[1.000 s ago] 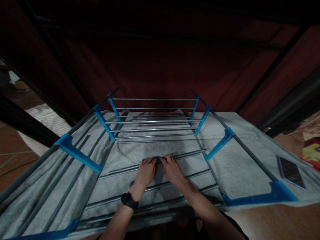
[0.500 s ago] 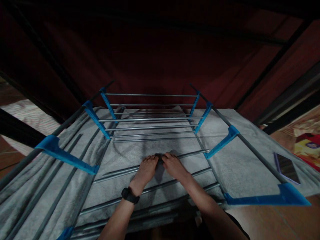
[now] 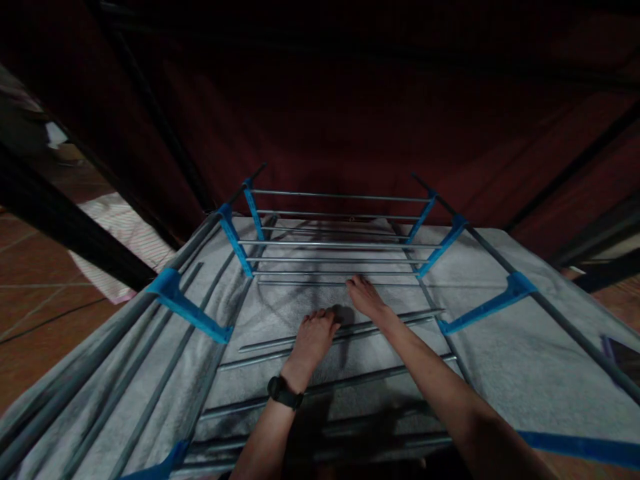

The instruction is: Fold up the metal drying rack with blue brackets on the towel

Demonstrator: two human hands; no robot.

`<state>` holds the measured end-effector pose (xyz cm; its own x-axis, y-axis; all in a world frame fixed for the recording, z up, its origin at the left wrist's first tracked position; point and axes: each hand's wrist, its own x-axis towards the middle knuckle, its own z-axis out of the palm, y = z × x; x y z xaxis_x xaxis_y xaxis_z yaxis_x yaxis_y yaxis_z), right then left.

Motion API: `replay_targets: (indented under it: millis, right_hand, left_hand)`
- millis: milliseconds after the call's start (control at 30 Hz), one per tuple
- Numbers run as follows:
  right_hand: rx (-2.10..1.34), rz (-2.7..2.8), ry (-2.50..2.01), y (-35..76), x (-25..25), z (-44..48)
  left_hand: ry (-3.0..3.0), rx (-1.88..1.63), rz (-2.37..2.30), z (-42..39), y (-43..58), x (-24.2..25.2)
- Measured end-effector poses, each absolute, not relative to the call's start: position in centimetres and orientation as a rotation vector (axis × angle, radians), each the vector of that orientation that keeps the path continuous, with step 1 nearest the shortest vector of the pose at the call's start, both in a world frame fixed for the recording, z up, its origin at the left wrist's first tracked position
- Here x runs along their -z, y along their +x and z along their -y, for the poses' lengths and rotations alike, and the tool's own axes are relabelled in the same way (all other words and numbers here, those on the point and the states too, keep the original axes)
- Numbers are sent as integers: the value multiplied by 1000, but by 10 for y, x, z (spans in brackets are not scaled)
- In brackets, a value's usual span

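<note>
- Spread wide across the middle of the view: a grey towel [image 3: 280, 303], lying flat beneath the thin metal rods of a drying rack [image 3: 340, 244], probably laid out this way to keep it smooth and unfolded.
- Resting palm down on the towel near its centre: the left hand [image 3: 315, 333], fingers straight and close together, clamped on nothing, lying across one rod [image 3: 265, 343]. Held flat, it seems, to press the cloth rather than grip it.
- Strapped around the left wrist: a black watch [image 3: 285, 392].
- Reaching further forward, just beyond the left hand: the right hand [image 3: 367, 297], also flat and uncurled, fingertips touching the towel just short of the far group of rods, holding nothing.
- Angled along both sides of the rack: bright blue plastic joints [image 3: 190, 312] tying the rods to the side rails.
- Cut off at the right edge, lying on the towel: a dark phone [image 3: 623, 357].
- Off to the left, on the reddish tiled floor [image 3: 35, 300]: a pale striped cloth [image 3: 125, 233].
- Filling the background: dark red fabric [image 3: 340, 127], dimly lit.
</note>
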<state>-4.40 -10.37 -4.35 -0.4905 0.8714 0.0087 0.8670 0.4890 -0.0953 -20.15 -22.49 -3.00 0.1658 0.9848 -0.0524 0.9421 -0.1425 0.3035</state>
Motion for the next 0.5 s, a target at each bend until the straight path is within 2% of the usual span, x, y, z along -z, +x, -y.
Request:
replay_targets:
  millis: [200,500]
  right_hand:
    - [-132,2781,-1536,-61,38,87]
    - [78,2955,-1350,-72,39,84]
  left_hand:
    - [2147,-75,-1938,219,-208,36]
    - [2184,11,-1942,219,-204,35]
